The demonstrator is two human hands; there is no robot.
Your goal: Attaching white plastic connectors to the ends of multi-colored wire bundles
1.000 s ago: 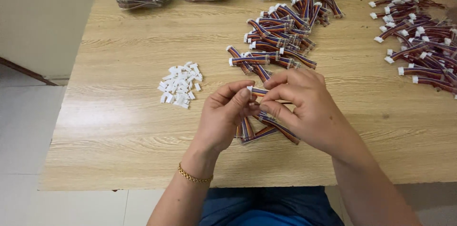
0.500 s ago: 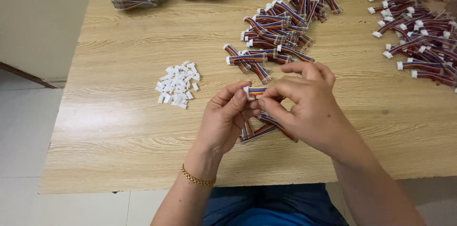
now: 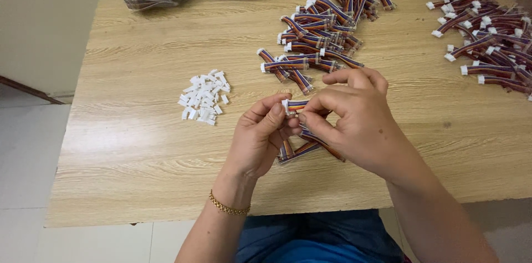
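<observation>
left hand [image 3: 260, 135] + right hand [image 3: 354, 119] – together, both pinched on one wire harness [image 3: 296, 105] | above table's [image 3: 138, 147] near edge | loose white connectors [image 3: 204, 98] left – harness pile [image 3: 321, 36] toward far edge

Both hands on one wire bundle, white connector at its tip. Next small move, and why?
Probably press the white connector fully onto the wire bundle: left hand pinches the connector end, right hand grips the wires just behind it.

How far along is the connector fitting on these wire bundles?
Done: a pile of capped bundles lies at far right. In hand: left hand and right hand pinch one wire bundle at its white end. Left: the middle heap of bundles and the loose white connectors.
</observation>
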